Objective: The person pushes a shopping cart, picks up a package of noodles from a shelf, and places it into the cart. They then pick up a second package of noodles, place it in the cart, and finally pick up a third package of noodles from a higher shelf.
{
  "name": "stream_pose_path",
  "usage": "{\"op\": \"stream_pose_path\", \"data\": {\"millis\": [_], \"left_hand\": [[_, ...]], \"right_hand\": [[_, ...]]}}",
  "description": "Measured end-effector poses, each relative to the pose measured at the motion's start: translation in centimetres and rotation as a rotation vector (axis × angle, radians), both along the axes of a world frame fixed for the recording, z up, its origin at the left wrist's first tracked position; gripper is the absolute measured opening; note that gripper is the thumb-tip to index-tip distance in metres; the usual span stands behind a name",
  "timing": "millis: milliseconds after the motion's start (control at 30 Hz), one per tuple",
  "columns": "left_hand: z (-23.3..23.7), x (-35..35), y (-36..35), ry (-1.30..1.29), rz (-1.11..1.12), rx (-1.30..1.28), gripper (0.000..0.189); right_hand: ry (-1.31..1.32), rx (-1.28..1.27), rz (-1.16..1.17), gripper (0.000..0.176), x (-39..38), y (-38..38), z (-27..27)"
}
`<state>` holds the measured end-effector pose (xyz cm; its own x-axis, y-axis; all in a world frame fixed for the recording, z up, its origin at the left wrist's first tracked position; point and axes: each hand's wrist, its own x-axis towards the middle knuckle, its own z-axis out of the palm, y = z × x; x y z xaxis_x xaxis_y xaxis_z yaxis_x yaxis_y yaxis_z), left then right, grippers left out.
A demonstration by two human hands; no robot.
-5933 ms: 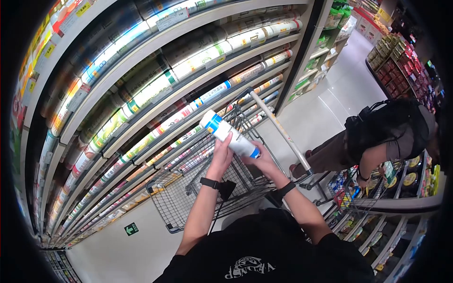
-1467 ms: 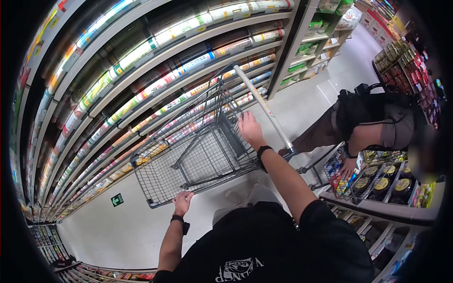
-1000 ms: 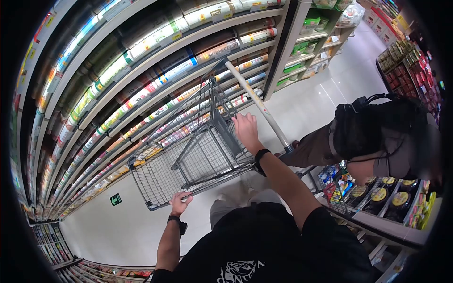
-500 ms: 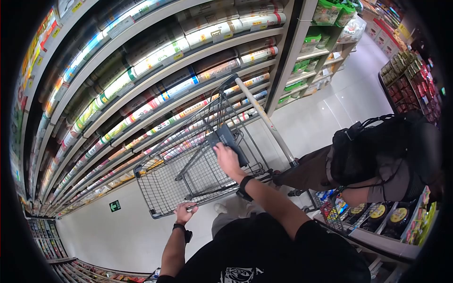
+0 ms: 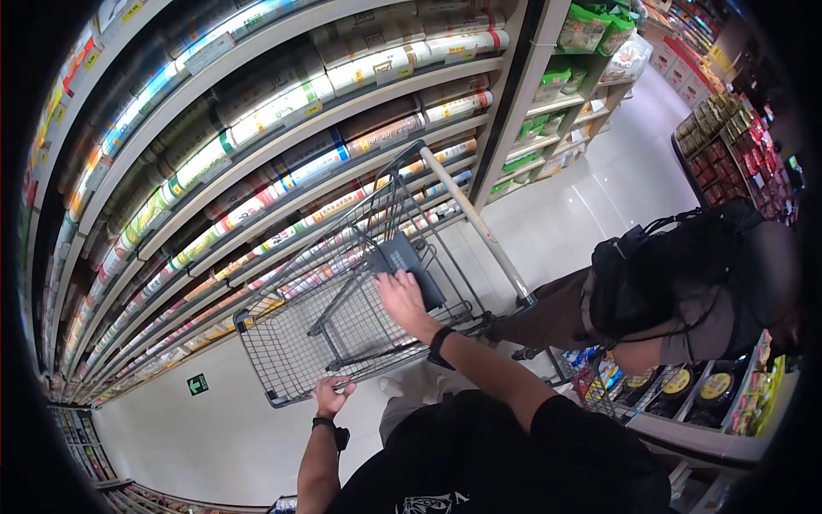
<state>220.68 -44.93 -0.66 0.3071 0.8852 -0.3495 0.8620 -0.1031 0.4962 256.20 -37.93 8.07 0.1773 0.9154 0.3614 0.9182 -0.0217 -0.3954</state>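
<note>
A wire shopping cart (image 5: 282, 343) stands in front of me, its basket holding nothing that I can make out. My left hand (image 5: 332, 396) is closed around the cart's near side rim. Inside the cart, toward the handle (image 5: 479, 223), a dark grey seat panel (image 5: 409, 267) with faint markings is tilted. Fingers of my right hand (image 5: 401, 296) curl over the panel's edge; its thumb is hard to see. Both wrists carry dark bands.
Long shelves (image 5: 257, 171) with rows of packaged goods curve along the cart's far side. A person (image 5: 659, 300) with a black bag stands close to the handle's near end. Behind is a display of jars (image 5: 711, 385). A green arrow sign (image 5: 198, 385) marks the floor.
The view has shifted slightly. The cart and both hands appear a little lower and farther left, and my right hand stays at the seat panel, its fingers spread slightly more.
</note>
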Motion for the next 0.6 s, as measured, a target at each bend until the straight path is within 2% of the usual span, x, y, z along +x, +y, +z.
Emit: {"op": "stream_pose_path", "data": {"millis": [67,133,233,367,467,500,600], "left_hand": [[0.3,0.4,0.1,0.010,0.009,0.043,0.033],[1.1,0.5,-0.2,0.030,0.017,0.025,0.033],[1.1,0.2,0.1,0.016,0.009,-0.038,0.039],[-1.4,-2.1,0.3,-0.003,-0.003,-0.038,0.041],[0.0,-2.0,0.5,0.002,0.001,-0.081,0.042],[0.1,-2.1,0.5,0.018,-0.004,-0.076,0.042],[0.4,-2.7,1.0,0.023,-0.015,-0.123,0.042]], "right_hand": [[-0.093,0.070,-0.067,0.019,3.9,-0.4,1.6],[-0.142,0.024,-0.102,0.025,7.1,-1.1,3.1],[-0.203,0.052,-0.134,0.036,9.4,-1.4,1.9],[-0.048,-0.010,-0.181,0.050,10.7,-1.3,1.9],[-0.120,-0.015,-0.184,0.052,10.8,-1.2,1.0],[-0.060,0.067,-0.150,0.048,10.6,-1.0,1.0],[0.350,-0.402,-0.297,0.041,9.7,-0.8,1.3]]}}
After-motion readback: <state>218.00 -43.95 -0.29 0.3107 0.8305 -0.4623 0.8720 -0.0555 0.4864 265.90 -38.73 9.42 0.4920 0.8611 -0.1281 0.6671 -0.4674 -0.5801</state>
